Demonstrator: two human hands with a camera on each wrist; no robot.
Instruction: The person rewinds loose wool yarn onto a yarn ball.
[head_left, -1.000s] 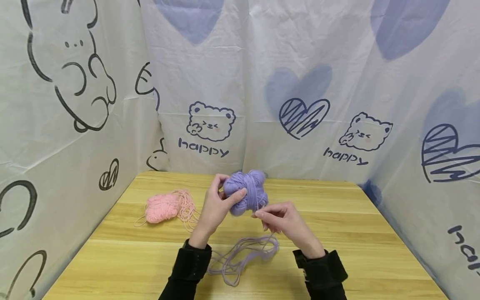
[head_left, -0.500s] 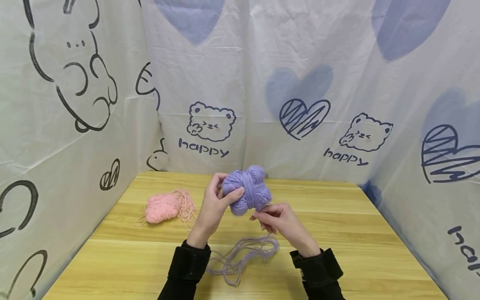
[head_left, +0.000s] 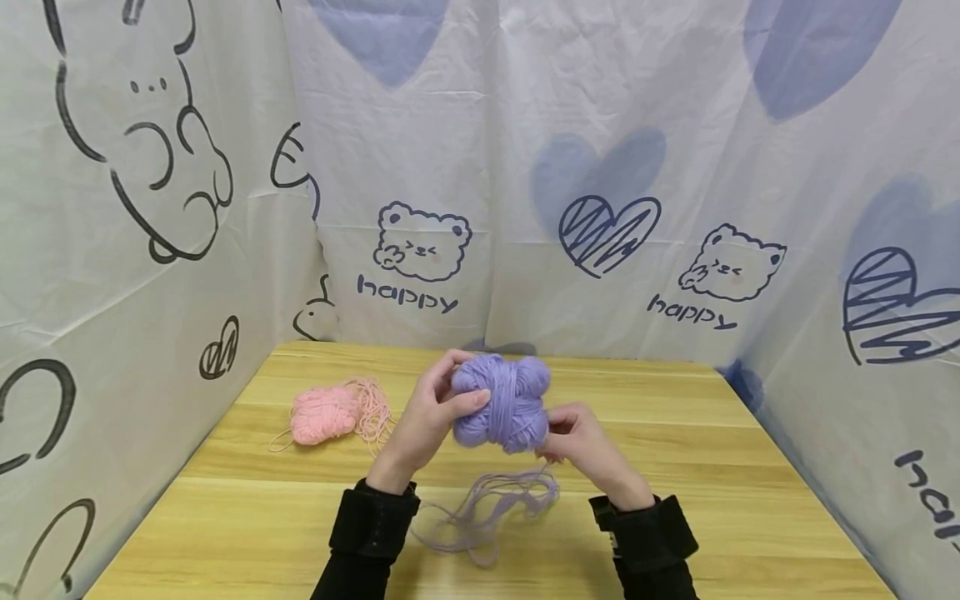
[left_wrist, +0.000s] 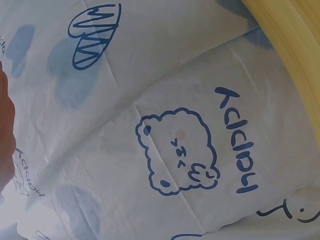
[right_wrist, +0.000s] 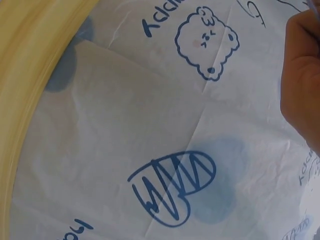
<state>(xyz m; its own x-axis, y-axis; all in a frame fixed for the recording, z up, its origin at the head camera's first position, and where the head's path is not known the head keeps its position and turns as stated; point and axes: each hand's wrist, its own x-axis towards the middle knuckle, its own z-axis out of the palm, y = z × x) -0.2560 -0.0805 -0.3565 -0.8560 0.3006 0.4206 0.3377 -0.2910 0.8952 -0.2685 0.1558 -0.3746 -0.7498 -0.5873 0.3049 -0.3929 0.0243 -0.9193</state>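
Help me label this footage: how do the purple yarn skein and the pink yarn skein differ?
The left hand holds up the purple yarn skein; the pink yarn skein lies on the table. The purple yarn skein has bulging corners; the pink yarn skein looks blockier. Both have loose strands nearby.

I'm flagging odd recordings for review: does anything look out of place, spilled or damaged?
Nothing looks spilled or damaged. The loose purple yarn strands look untidy: they sprawl in uneven loops on the wood-grain table, unlike the compact, lobed purple yarn bundle in the left hand. Pink strands lie loose beside the pink yarn bundle.
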